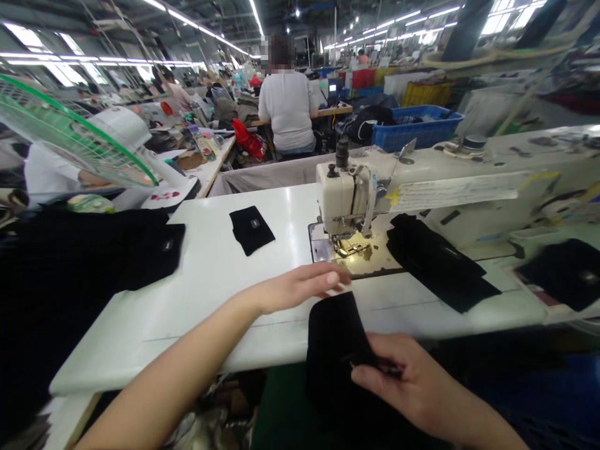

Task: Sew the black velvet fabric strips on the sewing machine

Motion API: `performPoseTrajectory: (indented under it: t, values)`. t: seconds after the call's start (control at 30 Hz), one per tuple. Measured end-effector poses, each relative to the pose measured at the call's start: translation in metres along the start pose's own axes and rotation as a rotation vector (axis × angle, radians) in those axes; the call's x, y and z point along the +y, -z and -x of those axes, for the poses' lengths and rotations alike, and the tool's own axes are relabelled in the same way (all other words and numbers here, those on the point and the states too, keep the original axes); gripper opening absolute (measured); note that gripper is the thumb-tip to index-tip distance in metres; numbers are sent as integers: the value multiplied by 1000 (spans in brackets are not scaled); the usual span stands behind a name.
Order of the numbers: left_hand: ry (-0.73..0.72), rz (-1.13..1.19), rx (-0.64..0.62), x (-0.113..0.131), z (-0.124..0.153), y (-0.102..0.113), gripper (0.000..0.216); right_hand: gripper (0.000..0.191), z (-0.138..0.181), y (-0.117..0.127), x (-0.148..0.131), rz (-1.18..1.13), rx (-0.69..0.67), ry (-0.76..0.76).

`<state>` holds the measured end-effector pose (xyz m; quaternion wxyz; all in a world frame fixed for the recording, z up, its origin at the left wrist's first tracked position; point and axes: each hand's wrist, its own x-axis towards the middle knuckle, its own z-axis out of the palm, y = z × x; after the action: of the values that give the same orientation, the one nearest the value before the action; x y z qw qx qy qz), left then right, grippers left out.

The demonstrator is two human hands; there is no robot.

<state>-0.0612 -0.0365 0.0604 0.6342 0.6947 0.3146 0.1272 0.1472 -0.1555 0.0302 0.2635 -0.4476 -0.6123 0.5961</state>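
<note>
My right hand (407,381) pinches a black fabric piece (332,331) at its right side, over the table's front edge. Something small and dark shows within that hand's grip; its kind I cannot make out. My left hand (307,284) hovers just above the cloth's upper edge, fingers stretched out and holding nothing. Just beyond the fingers is the needle area of a sewing machine (344,200). A small black piece with a label (253,230) lies flat on the white table (276,269), left of the machine.
A large heap of black fabric (84,269) covers the table's left end. Several black pieces (435,259) lie stacked under the machine arm. A green-rimmed fan (79,128) stands at left. Behind are a seated person (288,109) and a blue crate (417,125).
</note>
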Motion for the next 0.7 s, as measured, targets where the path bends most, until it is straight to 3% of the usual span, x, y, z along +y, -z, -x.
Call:
performPoseTrajectory:
  t: [0.07, 0.17, 0.37, 0.57, 0.7]
  values:
    - [73, 164, -91, -13, -10, 10, 48, 29, -1, -1, 1, 6, -3, -13]
    - [113, 267, 18, -27, -20, 16, 32, 27, -7, -4, 9, -47, 126, -77]
    - [110, 67, 259, -35, -37, 38, 18, 35, -3, -21, 36, -73, 463, -174]
    - [124, -12, 219, -36, -51, 45, 21, 33, 8, -41, 50, 32, 544, -188]
    - [124, -130, 296, -43, -63, 39, 19, 29, 7, -47, 56, 36, 601, -83]
